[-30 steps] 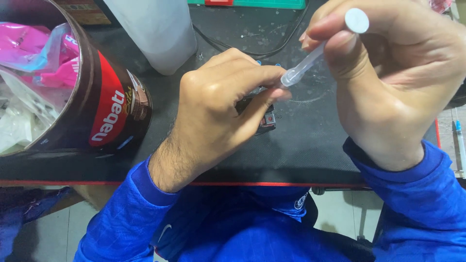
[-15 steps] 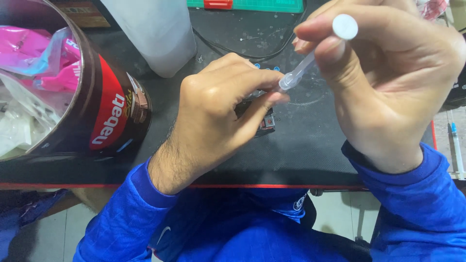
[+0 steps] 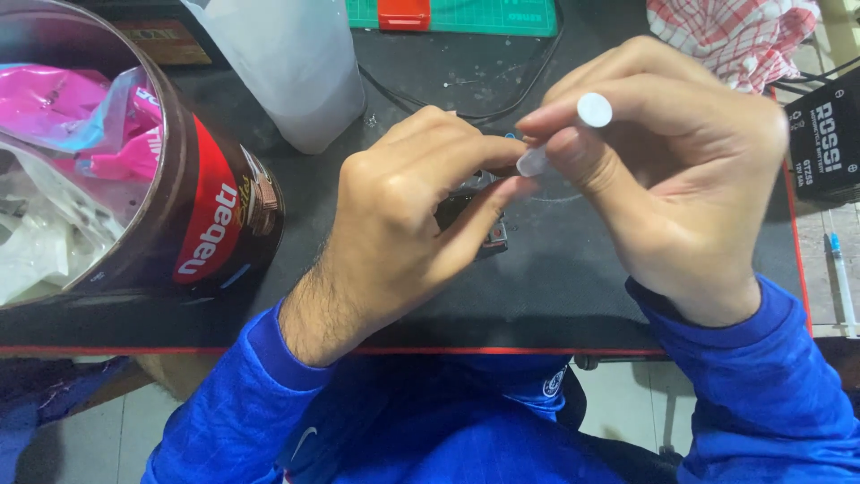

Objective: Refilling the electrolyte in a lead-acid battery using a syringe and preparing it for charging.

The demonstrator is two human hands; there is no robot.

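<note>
Two hands meet over the middle of the dark surface point(image 3: 573, 296): the left hand point(image 3: 403, 215) pinches a small dark part point(image 3: 479, 220), the right hand point(image 3: 663, 179) grips a clear syringe point(image 3: 560, 139). Bracing both wrists on the surface would likely steady the tip.

On my left stands a round brown and red tin point(image 3: 215, 224), open, with crumpled pink plastic wrappers point(image 3: 81, 116) and clear bags inside. Just behind it rises a translucent white plastic container point(image 3: 287, 63). A thin black cable point(image 3: 502, 103) curves over the dark mat point(image 3: 555, 287) that covers my surface. At the far edge lie a green cutting mat point(image 3: 484, 16) and a red block point(image 3: 403, 12). To my right sit a red-and-white checked cloth point(image 3: 735, 36), a black box-shaped battery point(image 3: 824, 148) and a slim clear syringe point(image 3: 842, 278).
</note>
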